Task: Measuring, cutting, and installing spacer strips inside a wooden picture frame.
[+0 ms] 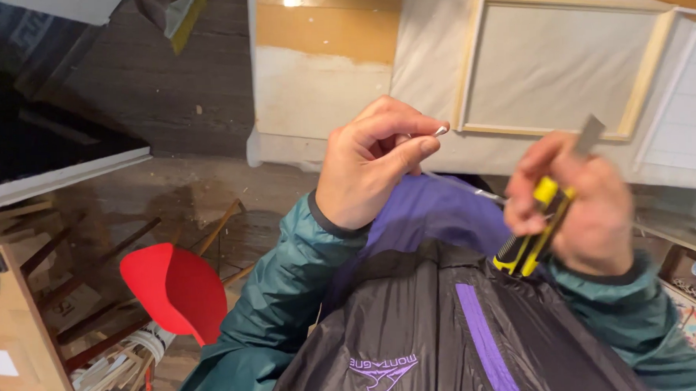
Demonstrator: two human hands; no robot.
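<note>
Nearest the lens is the person's black, teal and purple nylon jacket [437, 323], which fills the lower middle of the view and hides whatever lies below the hands. Just above its collar, the right hand [584, 210] is wrapped tight around a yellow-and-black utility knife [536, 227], whose grey blade [590, 133] sticks up past the fingertips, tilted to the right. Left of the knife and a little apart from it, the left hand [370, 168] is curled with thumb and forefinger pinched together on a small silvery metal piece [440, 130]; what it is cannot be told.

Beyond the knife, a pale unpainted stretched canvas on a light wooden frame [559, 65] lies back-up on a cream cloth-covered surface [428, 54], and the blade's tip overlaps its lower bar. Left of that, the surface shows a tan, patchy board [324, 57]. Far left of the knife, down by the jacket's sleeve, stands a red plastic chair seat [174, 286] on slim wooden legs, over a worn grey-brown plank floor [167, 94]. A bundle of light wooden strips [119, 365] lies just below the seat, beside a plywood unit [13, 330] at the left edge.
</note>
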